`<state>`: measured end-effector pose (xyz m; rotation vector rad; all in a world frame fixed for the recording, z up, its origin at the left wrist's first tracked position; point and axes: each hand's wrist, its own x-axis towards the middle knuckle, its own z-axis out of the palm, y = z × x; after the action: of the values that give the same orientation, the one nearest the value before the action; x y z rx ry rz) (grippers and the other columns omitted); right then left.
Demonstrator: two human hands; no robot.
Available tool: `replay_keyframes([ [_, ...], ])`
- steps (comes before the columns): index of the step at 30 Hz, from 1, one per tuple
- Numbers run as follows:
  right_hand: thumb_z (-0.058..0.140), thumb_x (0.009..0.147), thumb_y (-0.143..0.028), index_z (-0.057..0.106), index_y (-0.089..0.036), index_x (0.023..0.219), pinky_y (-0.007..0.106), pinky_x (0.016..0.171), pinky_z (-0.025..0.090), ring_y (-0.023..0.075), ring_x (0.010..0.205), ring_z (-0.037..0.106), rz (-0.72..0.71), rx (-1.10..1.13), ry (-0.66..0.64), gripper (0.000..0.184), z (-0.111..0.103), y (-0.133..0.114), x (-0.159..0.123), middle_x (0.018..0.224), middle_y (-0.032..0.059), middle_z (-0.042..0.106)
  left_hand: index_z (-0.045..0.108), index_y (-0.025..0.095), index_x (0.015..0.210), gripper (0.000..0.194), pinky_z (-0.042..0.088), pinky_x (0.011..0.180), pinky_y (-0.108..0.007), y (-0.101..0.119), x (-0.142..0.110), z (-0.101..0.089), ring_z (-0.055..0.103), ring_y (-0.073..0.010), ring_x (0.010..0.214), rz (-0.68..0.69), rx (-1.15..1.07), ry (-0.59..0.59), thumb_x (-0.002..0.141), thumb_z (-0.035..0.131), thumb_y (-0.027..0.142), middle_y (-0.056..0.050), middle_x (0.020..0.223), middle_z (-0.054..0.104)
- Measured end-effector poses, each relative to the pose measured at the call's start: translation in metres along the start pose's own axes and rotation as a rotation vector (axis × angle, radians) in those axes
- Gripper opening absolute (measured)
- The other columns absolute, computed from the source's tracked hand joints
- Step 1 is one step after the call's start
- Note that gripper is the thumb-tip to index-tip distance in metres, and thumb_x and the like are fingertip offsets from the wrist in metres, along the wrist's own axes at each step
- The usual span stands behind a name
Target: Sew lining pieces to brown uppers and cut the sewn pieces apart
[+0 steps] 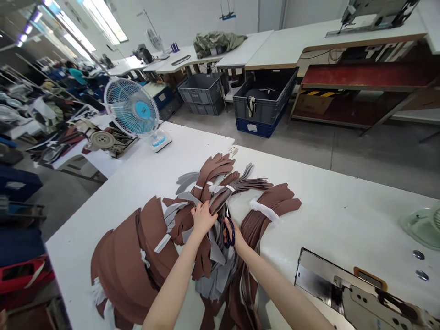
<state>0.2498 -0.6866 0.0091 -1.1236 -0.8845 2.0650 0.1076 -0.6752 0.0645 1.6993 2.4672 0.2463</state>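
My right hand [233,234] is closed round the dark blue handles of a pair of scissors [229,233]. Their blades point away from me, against a bundle of brown and grey fabric pieces [223,198] with a white tie [230,188] round it. My left hand [204,217] grips the near end of that bundle, fingers wrapped over it. Right of the scissors lies another brown bundle [254,217] with a white strip [264,210] across it. Large curved brown pieces [120,266] are stacked at the left. Grey pieces [215,275] lie loose below my hands.
A blue and white fan [132,110] stands at the table's far left. A sewing machine [364,293] is at the right front, a greenish fan base [421,227] behind it. Grey crates [264,101] stand on the floor beyond the white table [326,201].
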Motion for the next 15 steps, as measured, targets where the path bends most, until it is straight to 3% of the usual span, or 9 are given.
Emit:
replay_keyframes([
  [6, 0.045, 0.075, -0.072, 0.049, -0.020, 0.094, 0.023, 0.039, 0.032, 0.0095, 0.033, 0.042, 0.059, -0.044, -0.069, 0.055, -0.001, -0.003, -0.008, 0.045, -0.0080, 0.048, 0.052, 0.016, 0.121, 0.044, 0.031, 0.095, -0.042, -0.006, 0.002, -0.001, 0.048, -0.0300, 0.114, -0.064, -0.061, -0.018, 0.083, 0.043, 0.035, -0.014, 0.110, 0.064],
  [15, 0.051, 0.065, -0.077, 0.049, -0.020, 0.091, 0.023, 0.037, 0.028, 0.0090, 0.033, 0.038, -0.016, 0.007, 0.046, 0.063, 0.009, -0.002, 0.009, 0.044, -0.0092, 0.044, 0.050, 0.015, 0.122, 0.043, 0.037, 0.086, -0.039, -0.002, 0.001, -0.003, 0.057, -0.0296, 0.100, -0.064, -0.051, -0.046, 0.086, 0.040, 0.036, -0.013, 0.102, 0.065],
])
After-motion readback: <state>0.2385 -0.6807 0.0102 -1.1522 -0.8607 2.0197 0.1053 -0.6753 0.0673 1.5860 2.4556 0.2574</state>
